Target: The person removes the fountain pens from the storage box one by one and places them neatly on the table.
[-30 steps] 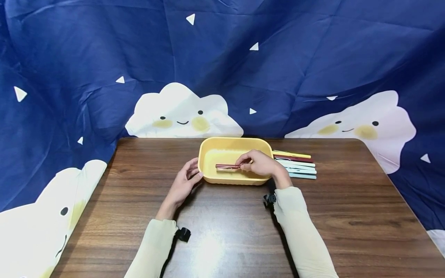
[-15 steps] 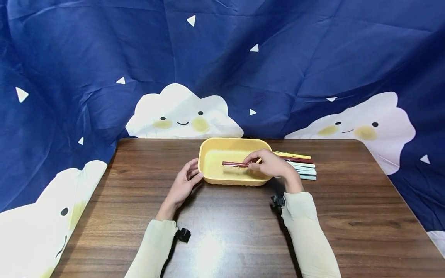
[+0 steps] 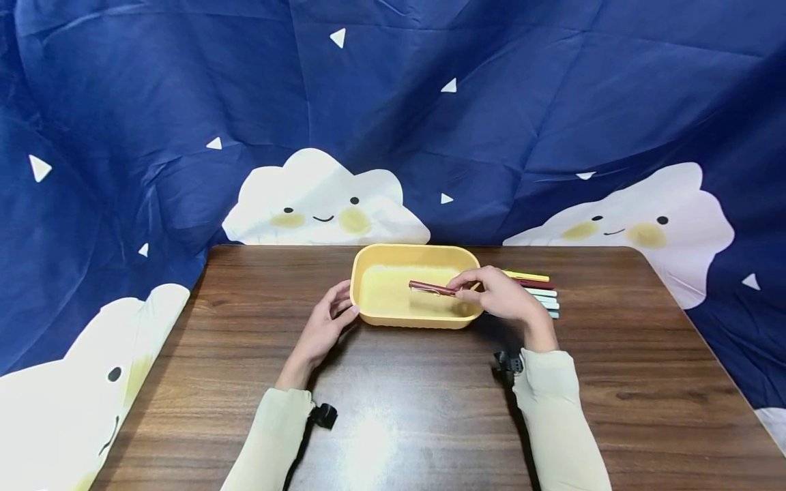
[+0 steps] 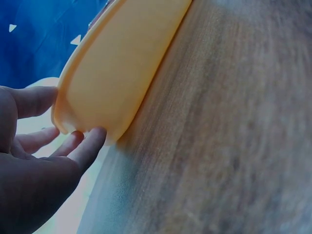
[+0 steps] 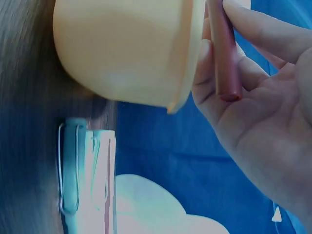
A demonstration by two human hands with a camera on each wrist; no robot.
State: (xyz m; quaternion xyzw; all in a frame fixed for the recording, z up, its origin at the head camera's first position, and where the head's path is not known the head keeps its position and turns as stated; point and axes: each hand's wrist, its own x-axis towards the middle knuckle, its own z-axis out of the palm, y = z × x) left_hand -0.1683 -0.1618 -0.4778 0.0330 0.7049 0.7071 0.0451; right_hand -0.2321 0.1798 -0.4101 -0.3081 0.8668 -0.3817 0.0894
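A dark red pen (image 3: 424,286) with a metal clip is pinched between the thumb and fingers of my right hand (image 3: 505,294). It sits over the right half of a yellow plastic bin (image 3: 393,321) in the head view. From the right wrist, the blunt end of the red pen (image 5: 225,63) points toward the palm, beside the rim of the bin (image 5: 122,48). My left hand (image 3: 322,326) rests against the bin's left end. In the left wrist view its thumb lies at the rim and the fingertips touch the end wall of the bin (image 4: 117,63), fingers fairly straight.
Several clipped pens lie side by side on the table right of the bin: a yellow pen (image 3: 533,277), a dark red one (image 3: 540,284), and white and pale blue ones (image 3: 546,305). The brown wooden table (image 3: 393,382) ends at a blue cloth backdrop (image 3: 479,136).
My right hand has moved right and up with the red pen, out from low inside the bin to over its right end. The left hand and the bin have stayed put.
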